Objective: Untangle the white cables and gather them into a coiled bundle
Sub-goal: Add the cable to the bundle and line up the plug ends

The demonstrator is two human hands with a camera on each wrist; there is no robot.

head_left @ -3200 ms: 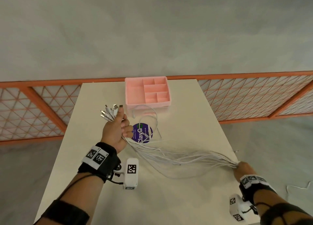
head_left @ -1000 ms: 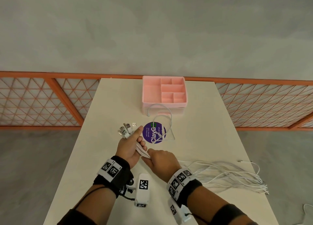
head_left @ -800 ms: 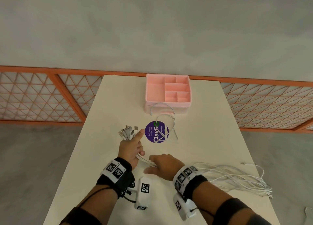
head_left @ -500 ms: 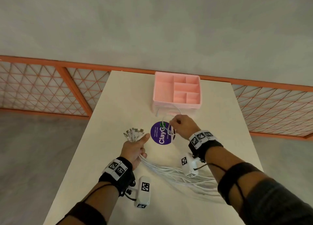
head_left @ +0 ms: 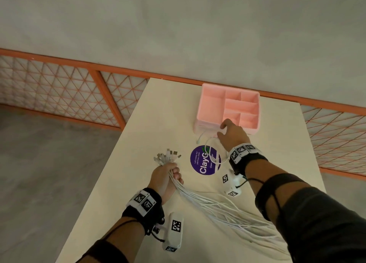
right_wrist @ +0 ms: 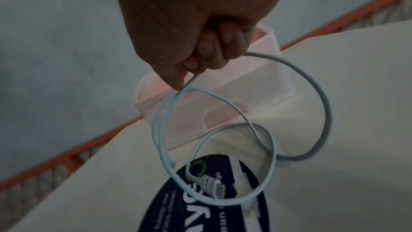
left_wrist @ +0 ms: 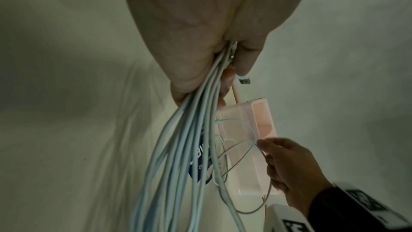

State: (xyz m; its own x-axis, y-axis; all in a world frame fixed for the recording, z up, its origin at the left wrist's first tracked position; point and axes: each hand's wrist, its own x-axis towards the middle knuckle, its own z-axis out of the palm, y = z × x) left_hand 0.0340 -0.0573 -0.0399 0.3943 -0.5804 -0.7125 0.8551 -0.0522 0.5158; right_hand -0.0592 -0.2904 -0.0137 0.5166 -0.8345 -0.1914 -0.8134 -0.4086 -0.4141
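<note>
My left hand (head_left: 173, 173) grips a bundle of several white cables (head_left: 227, 209) just below their plugs (head_left: 167, 156), which fan out above the fist. The cable tails trail over the table toward the near right edge. My right hand (head_left: 221, 133) is in front of the pink tray and pinches a separate looped white cable (head_left: 211, 150). In the right wrist view, that looped cable (right_wrist: 321, 112) hangs from the curled fingers (right_wrist: 207, 54) in two or three coils over the purple sticker. The left wrist view shows the bundle (left_wrist: 178, 147) running out of my left fist.
A pink compartment tray (head_left: 210, 104) stands at the table's far end. A round purple sticker (head_left: 198, 161) lies on the cream table (head_left: 138, 144) between my hands. Beyond the table runs an orange mesh railing (head_left: 79, 96), with grey floor on the left.
My right hand has moved from the purple sticker toward the pink tray, lifting the single cable's loops. My left hand keeps its grip on the bundle.
</note>
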